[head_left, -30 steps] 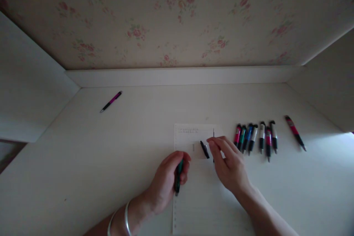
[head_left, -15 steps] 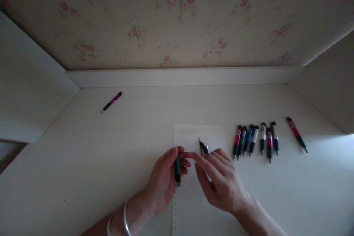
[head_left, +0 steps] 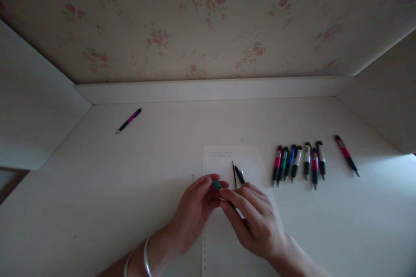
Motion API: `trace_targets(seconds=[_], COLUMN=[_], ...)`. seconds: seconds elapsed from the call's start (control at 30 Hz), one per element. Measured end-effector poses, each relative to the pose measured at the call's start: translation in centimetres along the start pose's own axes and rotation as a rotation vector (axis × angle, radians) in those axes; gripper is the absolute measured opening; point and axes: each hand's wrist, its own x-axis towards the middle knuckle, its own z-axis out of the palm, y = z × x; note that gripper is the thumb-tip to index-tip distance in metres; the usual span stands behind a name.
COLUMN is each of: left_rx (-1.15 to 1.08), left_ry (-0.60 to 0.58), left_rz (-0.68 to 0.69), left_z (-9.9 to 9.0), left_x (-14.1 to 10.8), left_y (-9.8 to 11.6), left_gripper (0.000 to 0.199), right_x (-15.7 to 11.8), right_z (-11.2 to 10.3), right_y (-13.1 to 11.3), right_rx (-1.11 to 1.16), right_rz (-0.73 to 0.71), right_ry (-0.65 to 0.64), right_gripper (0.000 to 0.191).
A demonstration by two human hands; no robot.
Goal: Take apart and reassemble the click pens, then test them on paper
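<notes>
Above a sheet of paper (head_left: 234, 242), my left hand (head_left: 196, 207) pinches one end of a green pen barrel (head_left: 216, 185) between thumb and fingers. My right hand (head_left: 255, 220) grips the same barrel farther along, and its fingers hide most of the middle. The barrel slants down to the right, with a dark end showing under the right fingers. Just beyond my right hand, a thin dark refill (head_left: 234, 175) and a black pen part (head_left: 239, 175) lie on the paper. Faint writing runs across the top of the sheet.
Several pens in pink, green, blue and white (head_left: 296, 164) lie in a row on the white desk (head_left: 146, 156) to the right. A larger pink and black pen (head_left: 347, 156) rests beyond them. One purple pen (head_left: 129, 120) lies at the back left.
My right hand has moved left and closed on the green barrel. The barrel has turned from near upright to slanting. More of the thin refill shows on the paper.
</notes>
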Motion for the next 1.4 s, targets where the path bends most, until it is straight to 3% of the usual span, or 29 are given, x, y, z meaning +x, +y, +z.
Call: trace_targets(seconds=[0.2,0.33,0.4,0.5,0.57,0.7,0.83,1.07,1.4], left_rx=[0.142,0.570,0.821,1.227,1.518,1.906,1.957,2.149,2.268], left_ry=[0.032,0.137,0.157,0.283,0.385,0.475,0.459,0.303,0.316], left_rz=[0.093,0.295,0.430,0.688,0.736,0.556,0.445,0.435,0.436], left_z=[-0.1,-0.4,-0.8,-1.9,-2.9,-5.5,-7.2,-5.6,-5.2], left_x=[-0.3,-1.1,-1.5,-2.0,-2.2,-2.6,-2.8,-2.8,-3.6], left_y=[-0.6,0.1,1.5,4.8,6.8,8.5,7.9,7.2,6.5], left_gripper=[0.026,0.027,0.022,0.013,0.013,0.017,0.021,0.023,0.029], right_x=[-0.5,-0.6,-0.4,-0.2,-0.1,0.1,0.3,0.4,0.4], right_z=[-0.5,-0.7,-0.6,-0.1,0.3,1.0,1.0,0.3,-2.3], right_y=[-0.2,0.7,1.3,1.8,1.8,1.4,1.0,0.7,3.3], right_rx=[0.092,0.039,-0.091,-0.286,-0.371,-0.461,-0.437,-0.250,-0.224], right_rz=[0.117,0.202,0.144,0.104,0.129,0.184,0.169,0.135,0.292], right_ry=[0.149,0.257,0.175,0.002,-0.075,-0.204,-0.202,-0.060,0.142], right_gripper=[0.029,0.032,0.030,0.024,0.022,0.021,0.020,0.016,0.014])
